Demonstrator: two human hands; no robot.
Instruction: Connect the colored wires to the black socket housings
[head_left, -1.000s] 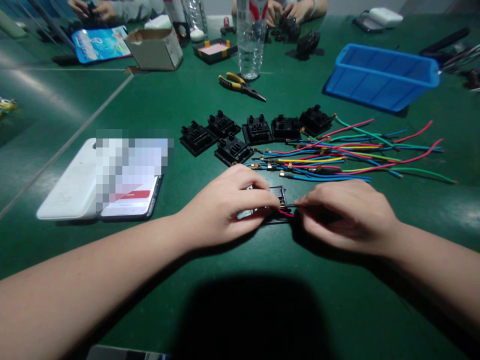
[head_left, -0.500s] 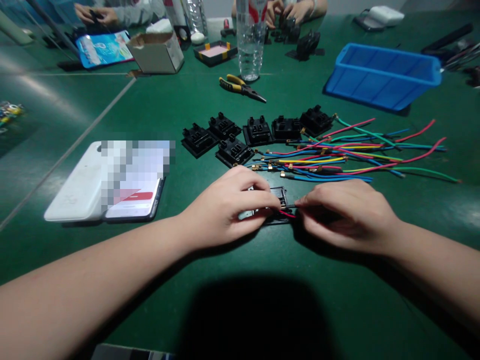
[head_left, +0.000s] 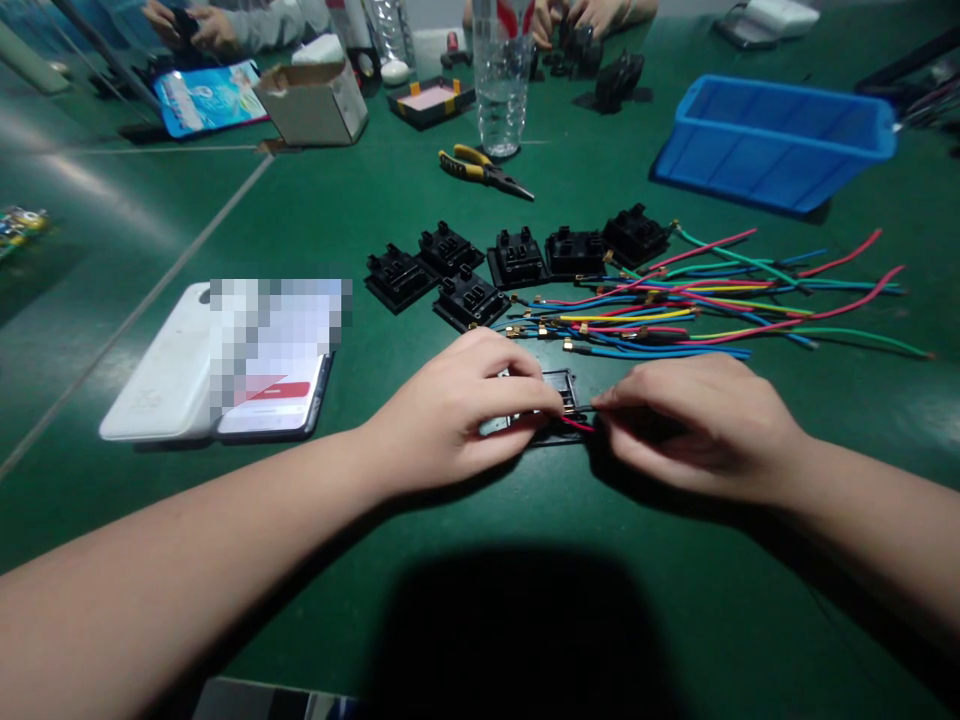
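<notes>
My left hand [head_left: 469,405] is closed over a black plastic socket housing [head_left: 561,381] lying on the table, its fingers covering the left part. A short length of red wire [head_left: 576,424] runs out of the housing toward the right. My right hand [head_left: 697,425] pinches a thin dark wire [head_left: 584,407] between thumb and forefinger; its tip reaches the housing beside my left fingertips. Just beyond my hands lie similar black housings [head_left: 471,297] and a spread of coloured wires [head_left: 720,315] with brass terminals.
Yellow-handled pliers [head_left: 486,172] lie behind the housings, near a water bottle [head_left: 500,100]. A blue bin [head_left: 772,145] stands at the back right. Two phones [head_left: 161,380] lie at the left. A carton [head_left: 315,105] stands farther back, where other people's hands [head_left: 589,20] are busy.
Both hands keep nearly the same pose at the housing. The view has shifted slightly, and the thin wire and red wire show marginal movement.
</notes>
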